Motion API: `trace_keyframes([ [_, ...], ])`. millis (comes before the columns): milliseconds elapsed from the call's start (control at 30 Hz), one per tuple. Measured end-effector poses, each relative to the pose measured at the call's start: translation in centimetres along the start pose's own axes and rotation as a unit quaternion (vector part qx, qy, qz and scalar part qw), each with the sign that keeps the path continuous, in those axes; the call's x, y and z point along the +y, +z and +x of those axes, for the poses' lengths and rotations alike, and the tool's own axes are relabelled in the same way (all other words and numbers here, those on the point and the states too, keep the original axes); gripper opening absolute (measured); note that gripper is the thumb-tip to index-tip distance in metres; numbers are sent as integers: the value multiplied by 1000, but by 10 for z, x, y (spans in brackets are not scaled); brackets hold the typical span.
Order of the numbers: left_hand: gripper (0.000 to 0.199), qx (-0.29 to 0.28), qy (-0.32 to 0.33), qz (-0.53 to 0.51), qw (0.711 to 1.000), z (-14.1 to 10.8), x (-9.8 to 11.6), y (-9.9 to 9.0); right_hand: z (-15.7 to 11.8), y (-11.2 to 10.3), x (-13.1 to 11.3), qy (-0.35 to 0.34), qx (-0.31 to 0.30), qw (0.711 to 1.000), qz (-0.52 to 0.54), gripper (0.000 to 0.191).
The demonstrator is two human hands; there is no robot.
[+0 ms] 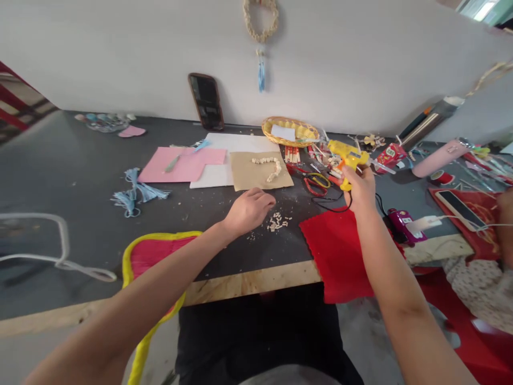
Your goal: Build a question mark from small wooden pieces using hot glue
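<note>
A yellow hot glue gun (348,153) is gripped in my right hand (361,190), raised over the right part of the dark table with its nozzle pointing left. My left hand (249,212) hovers in front of a brown paper sheet (242,174), fingers pinched together; whatever they may hold is hidden or too small to make out. On that sheet lies a curved strip of small cream pieces (274,167), bent like a hook. Just right of my left hand, a scatter of short pale pieces (278,222) rests on the table.
Behind the paper stands a wicker basket (267,128); red-handled scissors (315,187) lie to its front right. Pink paper (160,164) and blue tassels (132,192) are on the left. Red felt (336,251) overhangs the front edge. A phone (206,101) leans on the wall. Another person sits far right.
</note>
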State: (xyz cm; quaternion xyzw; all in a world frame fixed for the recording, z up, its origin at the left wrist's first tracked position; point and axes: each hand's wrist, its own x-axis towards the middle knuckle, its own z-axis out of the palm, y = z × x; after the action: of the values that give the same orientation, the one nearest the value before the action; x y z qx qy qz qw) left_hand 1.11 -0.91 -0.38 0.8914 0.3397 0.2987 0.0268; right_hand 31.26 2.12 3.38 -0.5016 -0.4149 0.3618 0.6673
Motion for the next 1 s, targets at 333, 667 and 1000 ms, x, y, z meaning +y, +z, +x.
trace_keyframes([
  [333, 21, 16, -243, -29, 970, 39, -22, -37, -42, 32, 20, 47, -144, 987, 47, 26],
  [667, 21, -138, -132, 32, 981, 101, -46, -4, -43, 30, 22, -34, -135, 990, -37, 21],
  [1000, 19, 65, -377, -331, 862, 29, -3, -33, -65, 31, 4, -49, -230, 971, -37, 26],
])
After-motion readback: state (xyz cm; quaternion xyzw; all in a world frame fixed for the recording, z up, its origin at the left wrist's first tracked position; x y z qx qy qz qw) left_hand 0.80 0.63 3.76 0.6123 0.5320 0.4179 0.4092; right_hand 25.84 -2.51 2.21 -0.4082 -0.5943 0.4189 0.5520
